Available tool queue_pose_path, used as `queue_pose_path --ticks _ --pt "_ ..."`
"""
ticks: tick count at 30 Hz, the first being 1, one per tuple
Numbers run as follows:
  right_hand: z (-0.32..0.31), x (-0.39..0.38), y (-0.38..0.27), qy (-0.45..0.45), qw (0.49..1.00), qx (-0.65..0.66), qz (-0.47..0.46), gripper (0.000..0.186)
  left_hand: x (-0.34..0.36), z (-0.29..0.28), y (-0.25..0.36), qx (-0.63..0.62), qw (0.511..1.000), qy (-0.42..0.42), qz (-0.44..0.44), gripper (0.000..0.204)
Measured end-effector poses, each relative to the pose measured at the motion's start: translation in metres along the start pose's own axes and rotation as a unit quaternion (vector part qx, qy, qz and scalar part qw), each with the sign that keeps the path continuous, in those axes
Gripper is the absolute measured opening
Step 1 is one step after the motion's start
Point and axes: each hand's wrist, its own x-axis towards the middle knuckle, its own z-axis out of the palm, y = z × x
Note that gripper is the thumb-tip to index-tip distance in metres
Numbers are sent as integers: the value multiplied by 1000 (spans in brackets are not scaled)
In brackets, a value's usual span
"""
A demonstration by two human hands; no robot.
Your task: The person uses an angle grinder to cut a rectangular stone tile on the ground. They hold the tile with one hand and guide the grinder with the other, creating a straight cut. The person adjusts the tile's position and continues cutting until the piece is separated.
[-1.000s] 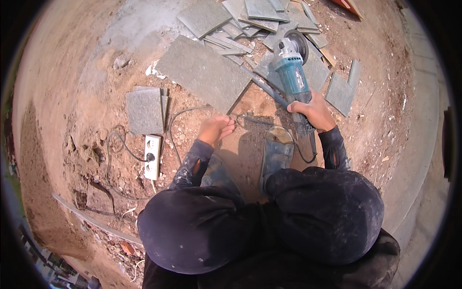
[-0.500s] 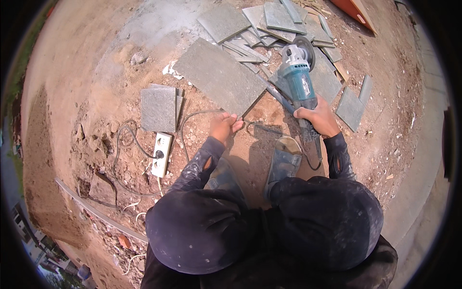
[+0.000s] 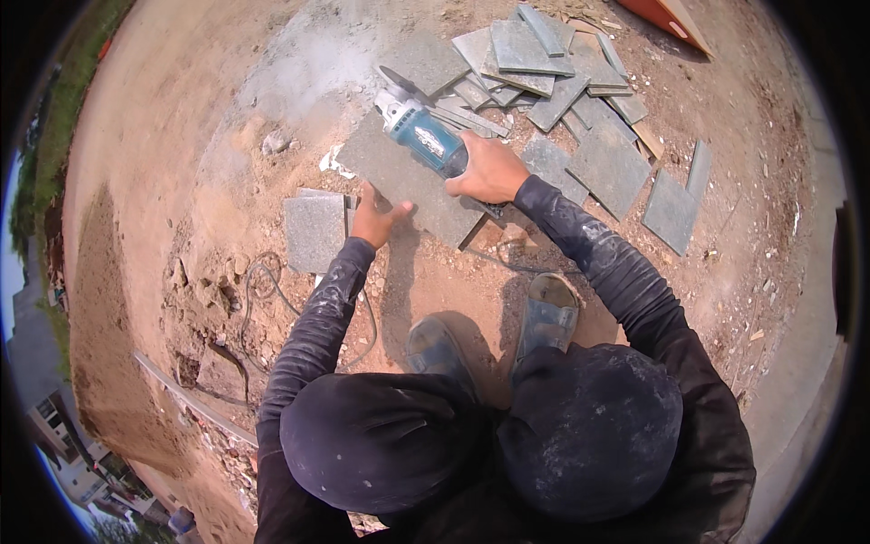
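Observation:
My right hand (image 3: 489, 170) is wrapped around the rear body of a teal angle grinder (image 3: 426, 138). Its dark disc (image 3: 405, 83) points toward the far left, above a large grey stone tile (image 3: 433, 208) on the ground. The grinder and my right hand cover part of that tile. Beside the tile's near-left edge is my left hand (image 3: 379, 219), thumb and fingers apart, holding nothing; whether it touches the edge I cannot tell. Just left of this hand lies a small stack of square grey tiles (image 3: 313, 231).
Cut tiles (image 3: 530, 47) are piled loosely at the far side, and more pieces (image 3: 671, 213) lie to the right. A grey cable (image 3: 246, 313) loops over the rubble at left. My sandalled feet (image 3: 544, 322) stand close before the large tile. An orange object (image 3: 669, 23) sits far right.
The grinder has swung left from beside the tile pile to over the large tile, carried by my right hand. My left hand has moved left and forward from the tile's near corner, fingers spreading.

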Motion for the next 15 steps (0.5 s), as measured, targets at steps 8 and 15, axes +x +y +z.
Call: queue_pose_path --ticks 8,15 --pt "26 42 -11 -6 1000 -3 -12 66 1 17 -2 -15 1000 -5 13 110" --pt "38 60 -22 -8 1000 14 -20 66 4 12 -3 220 962 68 146 106"
